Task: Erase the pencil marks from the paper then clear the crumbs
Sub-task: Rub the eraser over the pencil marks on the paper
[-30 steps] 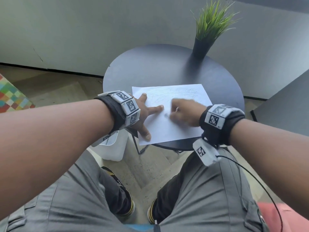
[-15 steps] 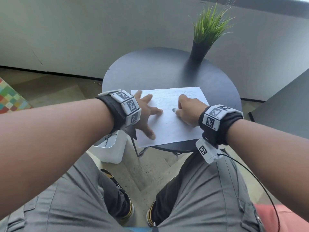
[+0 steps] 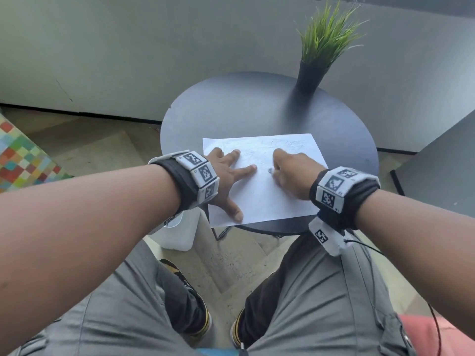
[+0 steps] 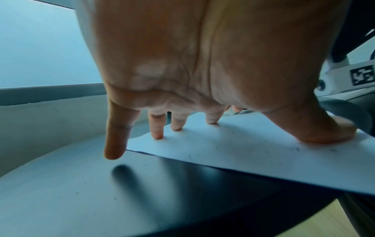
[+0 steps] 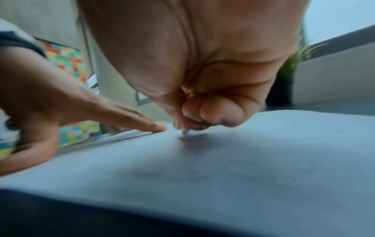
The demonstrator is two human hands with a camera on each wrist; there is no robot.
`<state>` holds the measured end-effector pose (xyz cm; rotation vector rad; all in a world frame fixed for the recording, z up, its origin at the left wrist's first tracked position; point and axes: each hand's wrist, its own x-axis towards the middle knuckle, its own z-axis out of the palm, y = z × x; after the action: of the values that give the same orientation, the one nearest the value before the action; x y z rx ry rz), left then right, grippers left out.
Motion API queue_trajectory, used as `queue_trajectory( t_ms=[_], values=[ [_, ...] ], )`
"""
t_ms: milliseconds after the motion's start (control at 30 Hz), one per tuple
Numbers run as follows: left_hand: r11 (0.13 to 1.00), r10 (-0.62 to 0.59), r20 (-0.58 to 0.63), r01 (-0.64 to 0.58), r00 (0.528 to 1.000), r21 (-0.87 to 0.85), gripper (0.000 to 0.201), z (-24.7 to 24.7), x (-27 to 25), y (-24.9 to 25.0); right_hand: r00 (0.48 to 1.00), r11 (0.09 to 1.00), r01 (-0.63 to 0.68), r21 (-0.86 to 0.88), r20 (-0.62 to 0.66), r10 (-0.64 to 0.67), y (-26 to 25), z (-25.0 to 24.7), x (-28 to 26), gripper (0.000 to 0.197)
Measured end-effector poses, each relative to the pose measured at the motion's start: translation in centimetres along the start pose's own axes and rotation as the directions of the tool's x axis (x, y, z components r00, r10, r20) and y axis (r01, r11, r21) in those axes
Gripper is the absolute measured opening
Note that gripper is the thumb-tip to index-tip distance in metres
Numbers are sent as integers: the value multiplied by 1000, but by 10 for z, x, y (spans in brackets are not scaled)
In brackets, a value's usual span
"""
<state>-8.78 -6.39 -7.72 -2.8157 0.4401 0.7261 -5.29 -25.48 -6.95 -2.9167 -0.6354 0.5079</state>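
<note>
Item: paper [image 3: 259, 191], one white sheet, lay at centre frame in the head view on the near half of a round dark table [image 3: 231, 111], its lower edge overhanging the rim. Faint pencil marks [image 3: 270, 147] ran across its upper part.

Handling, as judged: light, thin and limp — apt to slide or buckle under rubbing. Best pinned flat beside the rubbed spot, not lifted by an edge.

Left hand [image 3: 228, 181]: fingers spread and straight, thumb and three fingers pressing the sheet at its left side; in the left wrist view the little finger [image 4: 114, 144] hung just off the paper edge, above the table.

Right hand [image 3: 290, 173]: fingers clenched round a small eraser [image 3: 270, 170], held at mid-sheet just right of the left forefinger; in the right wrist view only a grey tip [image 5: 185, 131] showed below the fingertips, at or just above the paper.

Hard to make out: the eraser's body was hidden in the fist — its shape and length could not be told. The right wrist view was blurred. Dark specks [image 4: 297, 149] by the left thumb might have been crumbs. The marks' extent under the hands was concealed.

Also present: potted grass plant [image 3: 316, 55], upper right.
</note>
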Motion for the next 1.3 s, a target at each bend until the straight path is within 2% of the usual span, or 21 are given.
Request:
queue_trajectory(
  t_ms=[67, 133, 200, 300, 367, 467, 500, 533, 600, 667, 700, 733, 800, 867, 900, 933, 1000, 1067, 1133, 1233, 1300],
  values=[
    [1000, -1, 3, 1, 1000, 3, 123, -1, 1, 0, 982, 988, 152, 2, 112, -151, -20, 8, -12, 20],
    [1000, -1, -2, 1, 1000, 10, 123, -1, 1, 1, 939, 963, 267, 22, 219, -266, -32, 15, -23, 22],
    [1000, -5, -3, 5, 1000, 17, 123, 0, 2, 1, 969, 981, 191, 17, 157, -191, -19, 9, -10, 23],
    [1000, -10, 3, 10, 1000, 22, 124, -2, 3, 2, 998, 998, -58, 1, 17, 58, -1, 0, 9, 22],
    [1000, -10, 0, 10, 1000, 24, 125, -4, 4, 2, 999, 999, -20, -32, 25, 20, -16, 4, 0, 17],
    [1000, -3, -9, 3, 1000, 18, 124, -4, 5, 2, 971, 987, 161, 7, 178, -160, -49, 14, -27, 22],
    [1000, 0, -13, 1, 1000, 17, 124, -4, 4, 2, 963, 984, 177, 1, 207, -173, -50, 14, -30, 23],
    [1000, 1, -17, -1, 1000, 10, 123, -3, 4, 2, 969, 987, 159, -18, 193, -152, -43, 11, -25, 24],
    [1000, -7, -13, 7, 1000, 3, 124, -1, 4, 2, 994, 999, 5, -31, 106, -1, -19, -1, -6, 25],
    [1000, -11, -9, 11, 1000, 9, 125, 1, 6, 2, 986, 986, -166, -10, 19, 166, 4, -9, 6, 25],
    [1000, -10, -12, 10, 1000, 12, 125, 0, 8, 2, 981, 981, -191, -3, 0, 191, 6, -8, 8, 23],
    [1000, -10, -12, 10, 1000, 14, 125, -1, 9, 3, 986, 985, -169, -13, 8, 169, 2, -4, 7, 21],
    [1000, -12, -4, 12, 1000, 20, 123, -4, 8, 4, 997, 1000, -3, -16, 77, 4, -17, 8, -6, 16],
    [999, -17, 12, 16, 1000, 34, 122, -5, 8, 5, 966, 983, 184, -7, 188, -179, -28, 15, -22, 22],
    [999, -20, 20, 19, 1000, 41, 123, -5, 7, 6, 957, 976, 219, -16, 198, -211, -24, 14, -23, 24],
    [999, -22, 26, 21, 999, 42, 123, -5, 7, 6, 966, 978, 207, -18, 164, -201, -13, 10, -16, 24],
    [998, -41, 36, 39, 998, 50, 123, -7, 7, 9, 995, 996, 75, -43, 64, -72, 13, -1, 4, 23],
    [995, -64, 62, 60, 996, 78, 124, -10, 6, 12, 1000, 996, 8, -85, -1, -8, 24, -4, 12, 25],
    [993, -82, 78, 75, 994, 93, 124, -15, 3, 16, 996, 993, 82, -80, 26, -80, 7, 5, 1, 25],
    [993, -99, 80, 93, 992, 77, 124, -17, -2, 20, 950, 959, 282, -34, 153, -273, -19, 25, -26, 20],
    [993, -103, 82, 98, 991, 71, 124, -17, -2, 21, 958, 963, 265, -53, 128, -257, -10, 19, -20, 21]
  ],
)
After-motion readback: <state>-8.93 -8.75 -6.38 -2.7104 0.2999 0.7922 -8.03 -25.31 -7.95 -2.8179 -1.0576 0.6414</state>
